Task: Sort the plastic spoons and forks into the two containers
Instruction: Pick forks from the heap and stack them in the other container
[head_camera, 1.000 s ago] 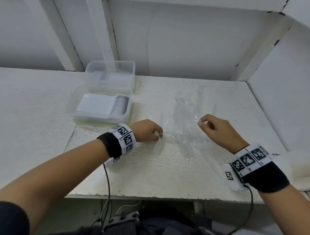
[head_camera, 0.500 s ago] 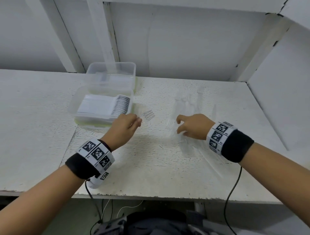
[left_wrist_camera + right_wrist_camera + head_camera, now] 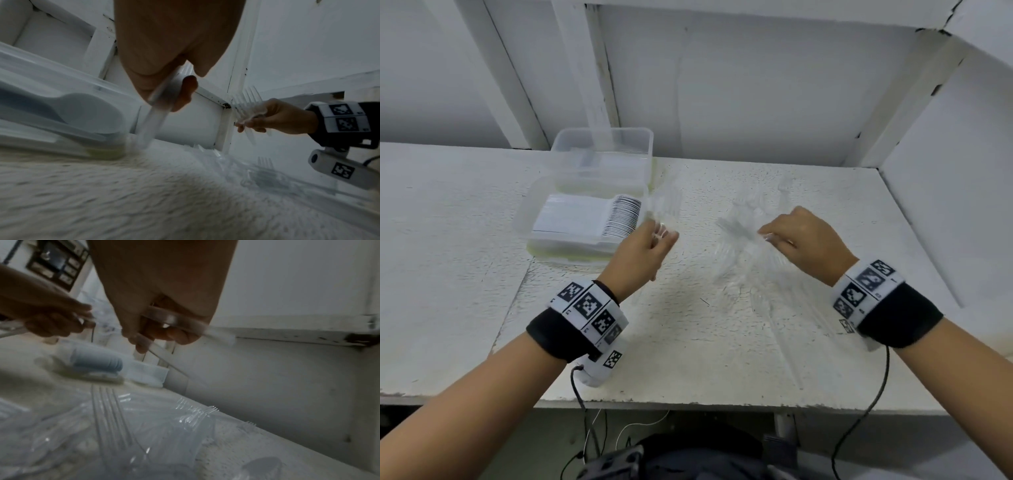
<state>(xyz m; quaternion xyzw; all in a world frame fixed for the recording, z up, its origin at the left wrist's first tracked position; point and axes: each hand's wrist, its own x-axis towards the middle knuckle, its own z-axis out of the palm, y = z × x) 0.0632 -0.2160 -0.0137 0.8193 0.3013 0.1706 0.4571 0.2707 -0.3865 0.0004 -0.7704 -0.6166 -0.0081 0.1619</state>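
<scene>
The fork (image 3: 659, 214) in the left hand (image 3: 643, 253) has moved since half a second ago: then it was out over the desk (image 3: 465, 274) just right of the near box (image 3: 582, 222), and now it is tilted up beside that box's right edge, pinched by its handle between curled fingers. The right hand (image 3: 804, 240), which was down on the pile (image 3: 753, 274), has lifted and now grips a small bundle of clear forks (image 3: 736, 228), tines pointing left; their number cannot be told. The pile of clear cutlery lies on the desk below and around the right hand. There are two boxes: the near one holds a stack of spoons (image 3: 619, 219), and the far box (image 3: 602, 154) is touching it behind.
</scene>
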